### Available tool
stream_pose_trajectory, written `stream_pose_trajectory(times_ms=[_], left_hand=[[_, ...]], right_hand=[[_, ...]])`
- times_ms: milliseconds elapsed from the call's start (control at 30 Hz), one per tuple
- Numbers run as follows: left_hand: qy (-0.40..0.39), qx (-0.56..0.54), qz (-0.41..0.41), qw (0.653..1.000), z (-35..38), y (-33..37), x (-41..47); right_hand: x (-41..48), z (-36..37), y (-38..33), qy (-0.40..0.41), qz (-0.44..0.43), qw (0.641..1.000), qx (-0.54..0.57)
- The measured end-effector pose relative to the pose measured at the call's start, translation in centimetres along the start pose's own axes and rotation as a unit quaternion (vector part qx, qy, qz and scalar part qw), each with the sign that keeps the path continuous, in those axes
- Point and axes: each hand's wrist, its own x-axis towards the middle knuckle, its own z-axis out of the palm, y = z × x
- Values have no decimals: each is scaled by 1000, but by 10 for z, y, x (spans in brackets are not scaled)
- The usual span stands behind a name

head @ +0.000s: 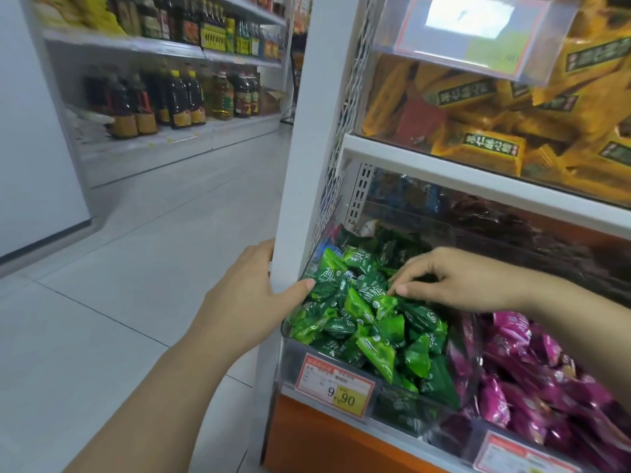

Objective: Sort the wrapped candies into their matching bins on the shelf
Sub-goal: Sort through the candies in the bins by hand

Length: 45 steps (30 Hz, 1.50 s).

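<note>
The right hand point(461, 281), fingers curled, hold unclear, rests on the green candies point(368, 326); the left hand point(249, 295) grips the post point(293, 165) just left.

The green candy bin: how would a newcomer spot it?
Go to the white end post of the near shelf unit, lowest visible tier. The clear bin right beside it carries a 9.90 price tag and holds green wrappers; its right neighbour holds magenta ones.

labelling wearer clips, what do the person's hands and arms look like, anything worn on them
The left hand and right hand are bare: no gloves, and no ring, watch or bracelet shows. No sleeve comes into view on either arm up to the frame edge.
</note>
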Motion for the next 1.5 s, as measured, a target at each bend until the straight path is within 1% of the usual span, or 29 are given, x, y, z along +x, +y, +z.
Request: stream_pose_trajectory(times_ms=[67, 133, 200, 267, 367, 433, 600, 667, 833, 933, 1000, 1100, 1167, 1233, 1367, 1500], left_hand=[[1, 3, -5, 1000, 0, 2, 0], [3, 5, -5, 1000, 0, 4, 1], [2, 9, -3, 1000, -1, 5, 2], [-1, 9, 1, 1000, -1, 4, 2], [-6, 7, 3, 1000, -3, 0, 2], [-8, 10, -2, 1000, -5, -1, 1], [-4, 13, -9, 1000, -8, 0, -2], [-3, 15, -12, 1000, -9, 1, -3], [-6, 20, -18, 1000, -10, 0, -4], [-9, 18, -19, 1000, -10, 2, -2], [-10, 16, -19, 1000, -9, 3, -3], [-7, 11, -15, 1000, -9, 4, -3], [-7, 10, -15, 1000, -9, 5, -4], [-9, 8, -15, 1000, -9, 6, -3], [-9, 1, -15, 1000, -9, 5, -3], [-12, 1, -17, 1000, -8, 3, -2]], right_hand=[[12, -4, -1, 34, -1, 999, 16], [34, -5, 0, 88, 4, 996, 0], [54, -3, -3, 112, 9, 994, -10], [69, 1, -6, 74, 4, 997, 10], [73, 10, -9, -29, 11, 1000, -1], [68, 13, -6, -52, 6, 998, -29], [48, 3, 0, -43, 4, 996, -79], [42, 0, 3, -24, 7, 995, -92], [28, -11, 19, 17, 70, 984, -163], [24, -12, 22, 16, 96, 984, -147], [26, -13, 18, 19, 102, 982, -158], [34, -14, 1, 68, 71, 981, -169], [44, -11, -15, 83, 28, 988, -126], [54, -3, -30, 41, 2, 996, -74], [58, 11, -42, -56, 2, 997, -62], [39, 11, -42, -109, 4, 993, -34]])
